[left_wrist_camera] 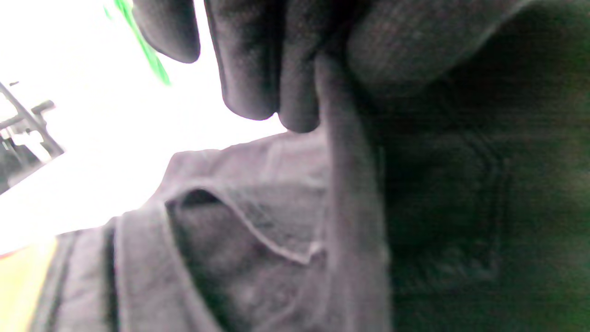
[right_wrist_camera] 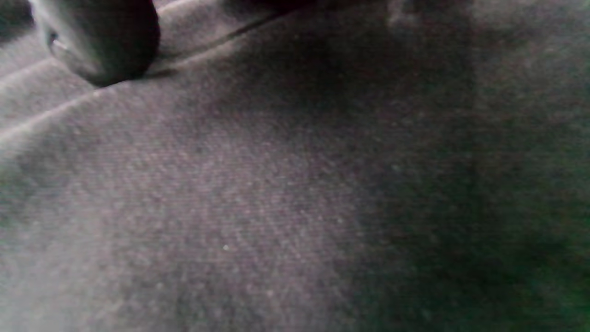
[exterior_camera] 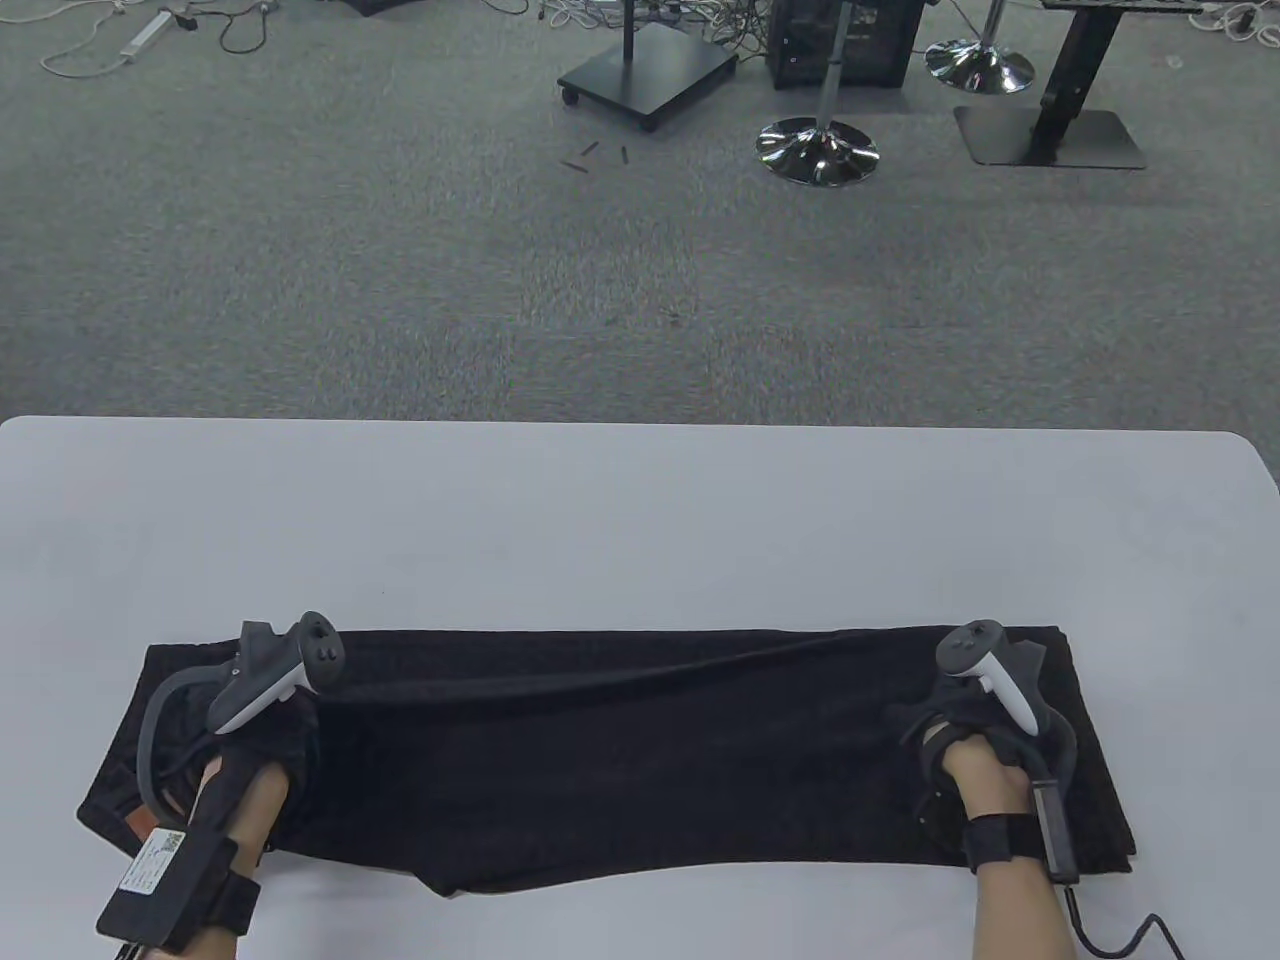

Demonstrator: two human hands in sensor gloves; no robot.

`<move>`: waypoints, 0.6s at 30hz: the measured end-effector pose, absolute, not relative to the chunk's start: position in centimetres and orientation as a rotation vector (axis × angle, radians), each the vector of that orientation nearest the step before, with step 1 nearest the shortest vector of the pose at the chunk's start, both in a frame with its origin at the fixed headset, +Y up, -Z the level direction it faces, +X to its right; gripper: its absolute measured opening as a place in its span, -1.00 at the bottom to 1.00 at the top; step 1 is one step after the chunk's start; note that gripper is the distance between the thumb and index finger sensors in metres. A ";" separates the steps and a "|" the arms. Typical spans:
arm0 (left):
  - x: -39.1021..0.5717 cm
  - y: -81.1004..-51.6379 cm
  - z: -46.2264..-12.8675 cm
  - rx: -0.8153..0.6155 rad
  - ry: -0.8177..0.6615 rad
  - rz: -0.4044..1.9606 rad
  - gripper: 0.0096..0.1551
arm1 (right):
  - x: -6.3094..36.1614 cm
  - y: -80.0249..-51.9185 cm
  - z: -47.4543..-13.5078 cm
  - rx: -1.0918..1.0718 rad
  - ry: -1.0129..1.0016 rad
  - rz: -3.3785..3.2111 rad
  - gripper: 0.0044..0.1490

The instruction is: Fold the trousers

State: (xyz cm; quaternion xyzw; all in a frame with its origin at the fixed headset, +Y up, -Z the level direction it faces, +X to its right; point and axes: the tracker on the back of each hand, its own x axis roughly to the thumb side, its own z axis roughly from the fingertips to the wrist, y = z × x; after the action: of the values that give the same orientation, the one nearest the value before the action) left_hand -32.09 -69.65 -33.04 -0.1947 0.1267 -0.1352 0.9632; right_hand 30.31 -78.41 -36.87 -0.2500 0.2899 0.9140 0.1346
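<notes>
Black trousers (exterior_camera: 640, 760) lie lengthwise along the near edge of the white table (exterior_camera: 640, 520), waist end to the left with a brown label (exterior_camera: 138, 822). My left hand (exterior_camera: 285, 735) is at the waist end. Its fingers (left_wrist_camera: 249, 60) pinch a raised fold of the cloth (left_wrist_camera: 350, 193) beside a pocket opening (left_wrist_camera: 258, 216). My right hand (exterior_camera: 950, 730) is at the leg end, gripping bunched fabric. A taut ridge of cloth runs between the two hands. In the right wrist view one fingertip (right_wrist_camera: 106, 41) rests on the trousers (right_wrist_camera: 276, 184), which fill the view.
Bare table top stretches behind the trousers to the far edge (exterior_camera: 640, 425). Beyond it is grey carpet with a black stand base (exterior_camera: 650, 75), a chrome chair base (exterior_camera: 818, 150) and cables. A cable (exterior_camera: 1120, 935) trails from my right wrist.
</notes>
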 end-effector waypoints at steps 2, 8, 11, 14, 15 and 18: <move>-31.8 -68.4 -33.3 -0.303 0.246 -0.325 -0.49 | 30.3 -78.5 -36.9 -0.722 0.843 2.658 0.14; -33.2 -67.0 -34.0 -0.300 0.316 -0.357 -0.47 | 30.2 -78.5 -36.9 -0.719 0.843 2.670 0.13; -34.5 -68.5 -34.3 -0.366 0.342 -0.290 -0.46 | 30.1 -78.5 -36.8 -0.719 0.840 2.681 0.12; -34.6 -69.7 -34.7 -0.378 0.342 -0.286 -0.47 | 30.1 -78.5 -36.8 -0.718 0.839 2.684 0.11; -34.5 -69.7 -34.9 -0.359 0.332 -0.314 -0.48 | 30.1 -78.5 -36.8 -0.718 0.838 2.684 0.11; -34.3 -68.9 -35.6 -0.299 0.326 -0.328 -0.50 | 30.1 -78.6 -36.8 -0.716 0.839 2.684 0.11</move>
State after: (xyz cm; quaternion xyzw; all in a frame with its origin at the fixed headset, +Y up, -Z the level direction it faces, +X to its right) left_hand -34.30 -68.87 -35.63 -0.1478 0.1609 -0.1620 0.9623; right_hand 30.08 -78.55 -36.78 -0.2450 0.2870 0.9183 0.1197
